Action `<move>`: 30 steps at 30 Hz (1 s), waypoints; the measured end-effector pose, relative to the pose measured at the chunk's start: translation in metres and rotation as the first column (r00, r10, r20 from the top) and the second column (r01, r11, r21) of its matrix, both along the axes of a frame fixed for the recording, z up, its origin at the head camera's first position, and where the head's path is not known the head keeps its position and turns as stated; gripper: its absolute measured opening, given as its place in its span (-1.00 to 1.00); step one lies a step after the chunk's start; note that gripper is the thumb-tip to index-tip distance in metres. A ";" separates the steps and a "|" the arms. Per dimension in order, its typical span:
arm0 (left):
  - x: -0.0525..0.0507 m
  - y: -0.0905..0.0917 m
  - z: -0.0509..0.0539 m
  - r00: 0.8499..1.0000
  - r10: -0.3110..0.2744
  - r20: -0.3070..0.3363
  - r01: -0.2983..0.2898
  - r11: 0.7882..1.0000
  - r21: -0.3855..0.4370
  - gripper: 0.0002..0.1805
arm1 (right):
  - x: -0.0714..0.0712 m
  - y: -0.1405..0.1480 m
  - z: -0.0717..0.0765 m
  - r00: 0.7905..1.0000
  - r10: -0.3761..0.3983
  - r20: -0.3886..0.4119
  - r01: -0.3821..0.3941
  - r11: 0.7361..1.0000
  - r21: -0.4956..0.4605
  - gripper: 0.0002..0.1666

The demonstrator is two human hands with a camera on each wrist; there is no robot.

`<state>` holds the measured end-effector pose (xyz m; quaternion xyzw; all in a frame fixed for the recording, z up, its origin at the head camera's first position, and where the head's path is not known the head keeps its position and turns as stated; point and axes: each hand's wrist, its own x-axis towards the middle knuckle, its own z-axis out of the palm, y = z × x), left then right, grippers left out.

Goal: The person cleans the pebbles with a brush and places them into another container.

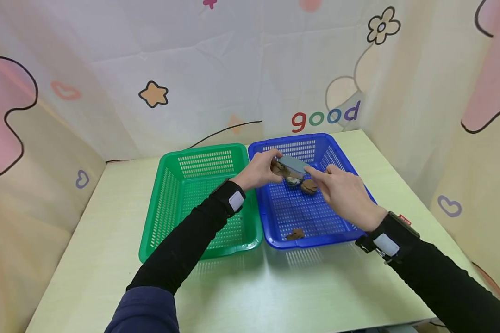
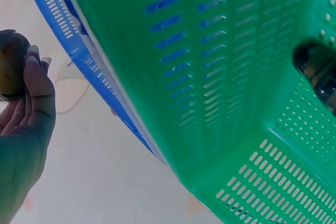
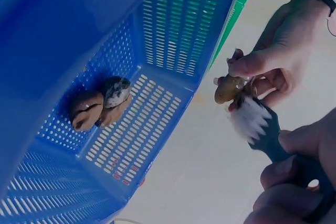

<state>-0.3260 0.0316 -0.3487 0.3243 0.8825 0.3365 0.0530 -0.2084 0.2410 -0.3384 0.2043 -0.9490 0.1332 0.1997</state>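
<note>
The left hand pinches a rounded brown stone above the blue plastic basket on the pale counter, toward the basket's far left corner; the right hand grips a grey-blue brush, white bristles against the stone.

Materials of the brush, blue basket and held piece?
Brush: likely plastic, matte, from its smooth uniform body; tufted white bristles, perhaps synthetic.
Blue basket: probably molded plastic, glossy, from soft highlights and regular slots.
Held piece: possibly stone or shell, from its smooth, shiny, brownish surface.
</note>
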 end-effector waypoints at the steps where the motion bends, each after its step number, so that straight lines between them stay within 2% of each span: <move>1: 0.000 0.000 0.000 1.000 0.000 -0.007 0.000 1.000 -0.004 -0.41 | -0.001 -0.001 -0.001 1.000 0.001 0.003 -0.001 1.000 -0.007 -0.58; 3: 0.001 0.001 0.001 1.000 0.005 -0.018 -0.006 1.000 -0.007 -0.37 | -0.002 -0.003 -0.001 1.000 0.018 0.013 -0.017 1.000 -0.023 -0.57; 8: -0.001 -0.001 -0.001 1.000 0.027 0.010 -0.027 0.999 0.023 -0.32 | 0.002 -0.001 -0.001 0.998 0.057 0.035 -0.056 0.998 -0.041 -0.56; 12: -0.001 -0.003 -0.002 0.999 0.032 0.025 -0.032 0.999 0.027 -0.33 | 0.001 0.005 0.000 0.999 0.008 0.032 -0.007 1.000 -0.027 -0.58; 16: 0.001 -0.003 -0.001 0.999 0.031 0.007 -0.031 0.999 0.017 -0.36 | -0.004 0.005 -0.004 0.998 -0.029 0.051 0.032 0.998 -0.063 -0.58; 20: 0.002 -0.003 0.000 1.000 0.024 -0.001 -0.024 1.000 0.019 -0.35 | -0.004 0.003 -0.006 0.999 0.001 0.046 0.003 0.997 -0.082 -0.57; 24: 0.002 -0.004 -0.001 0.999 0.034 -0.004 -0.034 0.999 0.023 -0.32 | 0.002 0.005 -0.005 0.999 0.031 0.030 -0.029 0.998 -0.056 -0.57; 30: 0.002 -0.006 -0.001 0.999 0.046 -0.012 -0.046 0.999 0.008 -0.37 | 0.000 0.009 -0.004 1.000 -0.007 0.015 0.007 1.000 -0.030 -0.59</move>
